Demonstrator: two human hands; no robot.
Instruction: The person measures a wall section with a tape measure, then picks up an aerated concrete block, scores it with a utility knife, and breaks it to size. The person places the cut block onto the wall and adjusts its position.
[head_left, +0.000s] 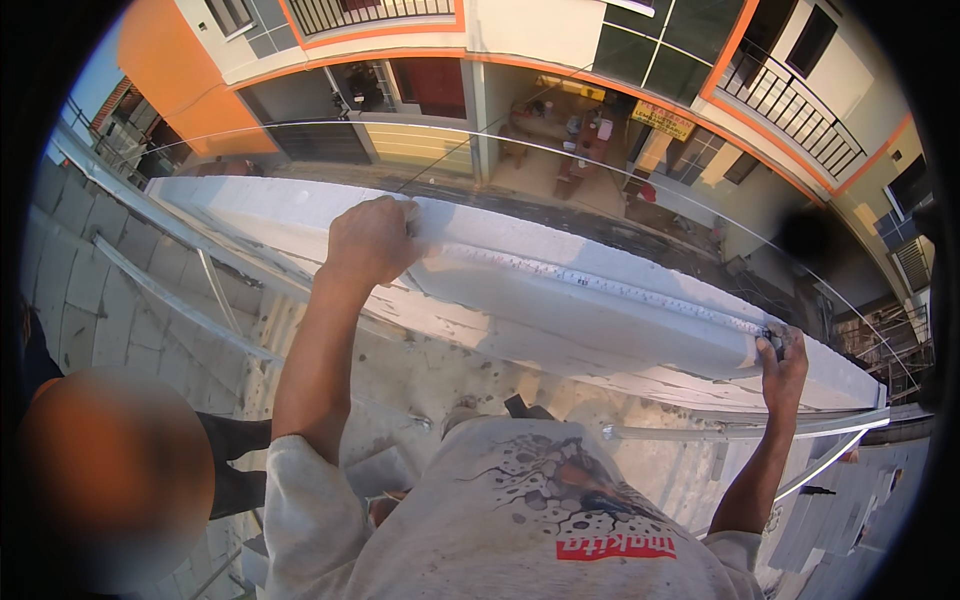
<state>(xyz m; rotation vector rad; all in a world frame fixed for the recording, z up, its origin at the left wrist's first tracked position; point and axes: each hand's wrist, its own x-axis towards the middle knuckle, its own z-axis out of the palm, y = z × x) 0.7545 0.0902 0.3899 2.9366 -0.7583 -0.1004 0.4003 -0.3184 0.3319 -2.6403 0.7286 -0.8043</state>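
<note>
A tape measure (pixel 600 283) is drawn out along the near side of a long wall of pale blocks (pixel 530 222), just below its top edge. My left hand (pixel 372 240) is closed over the wall's top, at the left end of the tape; its fingertips are partly hidden. Over toward the right end, my right hand (pixel 785 362) grips the tape by a small dark part, its fingers bent against the wall. Between my hands, below the tape, the wall's face shows a smooth greyish area (pixel 580 318).
Metal bars (pixel 190 235) run along the left, and another rail (pixel 740 430) lies below the wall at right. Beyond the wall, the ground drops to a street with an orange-trimmed building (pixel 380 60). Another person's dark-clothed legs (pixel 237 462) show at lower left.
</note>
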